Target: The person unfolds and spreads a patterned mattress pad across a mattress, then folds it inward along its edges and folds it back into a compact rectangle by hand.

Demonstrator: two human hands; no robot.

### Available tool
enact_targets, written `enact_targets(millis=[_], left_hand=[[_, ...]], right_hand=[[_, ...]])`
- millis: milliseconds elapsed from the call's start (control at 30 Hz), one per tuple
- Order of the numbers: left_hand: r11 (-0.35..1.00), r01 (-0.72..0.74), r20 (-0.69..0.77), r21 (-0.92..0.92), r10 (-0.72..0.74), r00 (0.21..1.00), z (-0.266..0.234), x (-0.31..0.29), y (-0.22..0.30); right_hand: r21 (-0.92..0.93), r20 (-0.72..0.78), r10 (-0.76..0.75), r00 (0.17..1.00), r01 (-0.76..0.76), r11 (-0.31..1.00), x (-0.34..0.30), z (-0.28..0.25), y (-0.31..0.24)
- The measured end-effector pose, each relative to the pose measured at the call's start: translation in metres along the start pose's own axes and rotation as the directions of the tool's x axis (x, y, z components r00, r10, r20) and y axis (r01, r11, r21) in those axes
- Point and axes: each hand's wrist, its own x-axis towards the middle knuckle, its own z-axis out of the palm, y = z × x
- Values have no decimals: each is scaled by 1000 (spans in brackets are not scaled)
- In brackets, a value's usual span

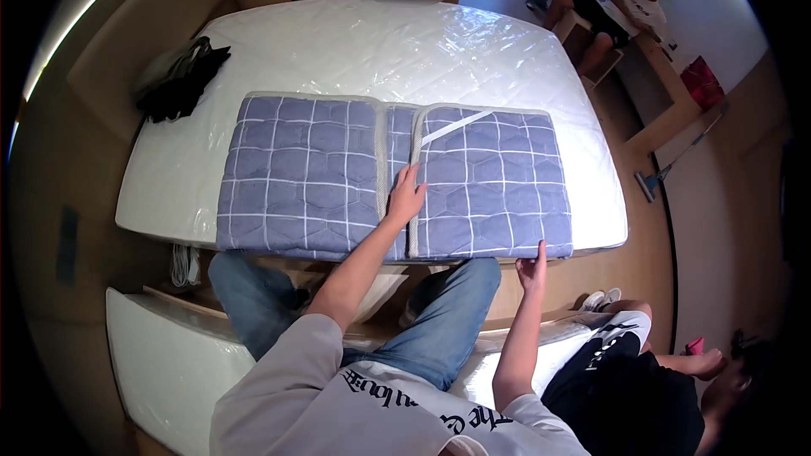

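Observation:
A blue-grey quilted mattress pad [304,160] with a white grid lies on the wrapped mattress. Both its ends are folded inward, leaving a narrow gap in the middle. A white elastic strap [456,128] crosses the far corner of the right flap. My left hand [408,196] rests in that gap against the right flap's bound edge, its fingers apart. At the pad's near edge, close to the right corner, my right hand [531,267] is turned palm up. Its fingers close about the edge and are partly hidden.
The white mattress [372,46] is covered in shiny plastic. Dark cloth [186,84] lies at its far left. Behind me is another plastic-wrapped mattress [169,354]. One person [634,380] sits close on my right; others are at the back. A mop [649,185] stands right.

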Motion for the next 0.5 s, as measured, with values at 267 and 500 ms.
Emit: enact_targets(millis=[267, 500], left_hand=[[1000, 22, 109, -1, -22, 994, -31, -21, 15], [385, 286, 250, -877, -142, 958, -11, -30, -2]], right_hand=[[-151, 89, -634, 768, 640, 753, -37, 81, -36], [-180, 420, -762, 493, 868, 463, -154, 225, -46]])
